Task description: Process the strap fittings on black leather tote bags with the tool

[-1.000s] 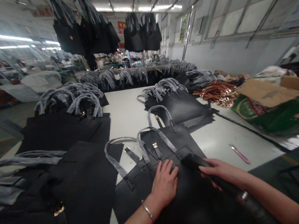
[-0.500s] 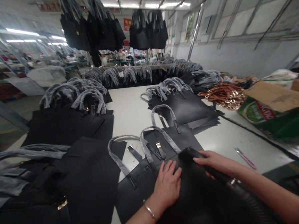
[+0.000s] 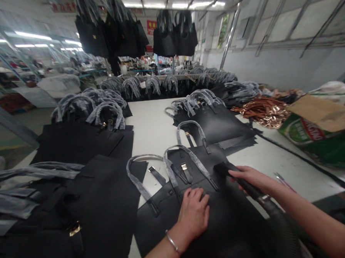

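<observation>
My left hand [image 3: 194, 213], with a silver bangle at the wrist, lies on a black leather bag panel [image 3: 231, 228], fingers slightly bent and pressing on it. My right hand [image 3: 246, 179] is wrapped round a black vacuum-hose nozzle [image 3: 252, 189] with a brush-like head, which is at the panel's right upper part. A ribbed hose [image 3: 285, 231] runs back from it under my forearm. Plastic-wrapped handles [image 3: 170, 169] arch from the panels, and a strap with a gold buckle [image 3: 184, 167] lies between them. Another bag panel [image 3: 154, 201] lies partly under the left side.
Stacks of black bag panels [image 3: 99, 194] lie on the left, and another stack [image 3: 213, 125] lies behind. On the right are pink-handled scissors or snips [image 3: 285, 183], brown straps [image 3: 263, 110] and a green carton [image 3: 314, 132]. Finished-looking black bags [image 3: 175, 38] hang from a rail above.
The nozzle in my right hand has moved slightly up and right, away from the handle base. My left hand stays in nearly the same place on the panel. The view has shifted a little.
</observation>
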### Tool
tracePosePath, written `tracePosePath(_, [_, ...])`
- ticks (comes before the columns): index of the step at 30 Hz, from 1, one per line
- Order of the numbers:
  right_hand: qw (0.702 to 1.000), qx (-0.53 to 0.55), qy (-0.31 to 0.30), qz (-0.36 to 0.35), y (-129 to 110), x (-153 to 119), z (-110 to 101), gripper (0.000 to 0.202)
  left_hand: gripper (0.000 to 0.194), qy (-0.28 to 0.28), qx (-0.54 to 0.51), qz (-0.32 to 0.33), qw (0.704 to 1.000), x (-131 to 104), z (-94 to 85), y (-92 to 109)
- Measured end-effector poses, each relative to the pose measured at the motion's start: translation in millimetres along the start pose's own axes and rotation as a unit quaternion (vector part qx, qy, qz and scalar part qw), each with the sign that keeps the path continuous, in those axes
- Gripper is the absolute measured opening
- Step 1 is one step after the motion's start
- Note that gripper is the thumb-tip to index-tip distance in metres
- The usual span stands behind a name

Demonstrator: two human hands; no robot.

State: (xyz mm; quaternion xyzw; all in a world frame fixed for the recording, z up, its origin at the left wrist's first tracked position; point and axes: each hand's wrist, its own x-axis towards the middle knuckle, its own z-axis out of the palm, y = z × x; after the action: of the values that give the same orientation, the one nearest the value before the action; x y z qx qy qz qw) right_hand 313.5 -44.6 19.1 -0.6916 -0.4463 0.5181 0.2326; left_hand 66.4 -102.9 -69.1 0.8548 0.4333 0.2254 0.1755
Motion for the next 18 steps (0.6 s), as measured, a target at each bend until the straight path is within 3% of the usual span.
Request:
tracePosePath(4, [0.997, 0.006, 0.057, -0.052, -9, -2, 2, 0.028, 0.030, 0.075, -0.118, -0.038, 0.989, 2, 3.5, -19])
tracePosePath(6, [0.997, -0.007, 0.029, -0.077, -8, -14, 2, 0.033, 0.031, 0.133, -0.165, -0.087, 0.973, 10, -2.9, -36])
tracePosePath(8, [0.995, -0.029, -0.016, -0.089, -2, -30, 5, 0.045, 0.033, 0.154, -0.159, -0.121, 0.968, 25, -15.4, -54])
tracePosePath(13, [0.991, -0.061, -0.113, -0.047, 14, -60, 33, 0.071, 0.041, 0.052, -0.058, -0.099, 0.992, 68, -42.3, -87])
tracePosePath(18, [0.986, -0.075, -0.151, 0.014, 5, -59, 66, 0.060, 0.041, 0.022, 0.068, -0.113, 0.991, 74, -28.9, -90])
